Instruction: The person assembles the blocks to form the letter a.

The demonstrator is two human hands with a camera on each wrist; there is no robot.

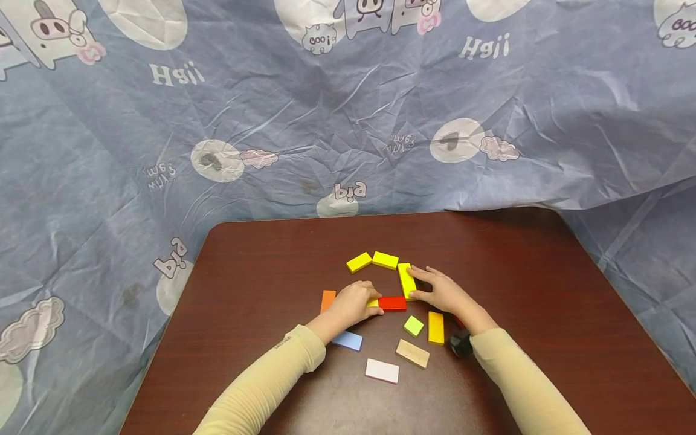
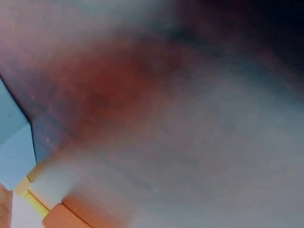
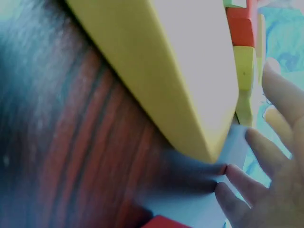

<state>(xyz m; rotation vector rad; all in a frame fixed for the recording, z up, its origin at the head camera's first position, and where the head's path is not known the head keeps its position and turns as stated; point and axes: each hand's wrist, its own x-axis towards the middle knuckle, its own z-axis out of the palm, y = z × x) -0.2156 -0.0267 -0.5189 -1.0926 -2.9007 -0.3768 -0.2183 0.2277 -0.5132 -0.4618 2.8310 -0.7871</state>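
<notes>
In the middle of a dark reddish-brown desk (image 1: 261, 266), the left hand (image 1: 350, 304) pinches a small yellow piece (image 1: 372, 303) between thumb and fingers, mostly hidden by them; its long axis cannot be told. It meets the left end of a red block (image 1: 392, 303), whose long axis runs left to right. The right hand (image 1: 441, 293) has its fingers spread apart and touches the right side of a yellow block (image 1: 406, 281) that points away from the person, its far end leaning slightly left. Beyond the hands lie two more blocks, a left one (image 1: 359, 263) rising toward the right and a right one (image 1: 385, 260) dipping slightly that way. Nearer are a green square (image 1: 413, 326) set cornerwise, an amber block (image 1: 435, 328) pointing away, and slanted wood (image 1: 412, 353), white (image 1: 382, 371) and blue (image 1: 349, 341) blocks. An orange block (image 1: 328, 300) is partly behind the left hand. The wrinkled blue-grey cloth (image 1: 304, 115) behind reads "BOO" and seemingly "Hgii", with upside-down lettering lower down; sleeve print is too small to read. The blocks are smooth and flat-sided, the wood one pale and grained.
</notes>
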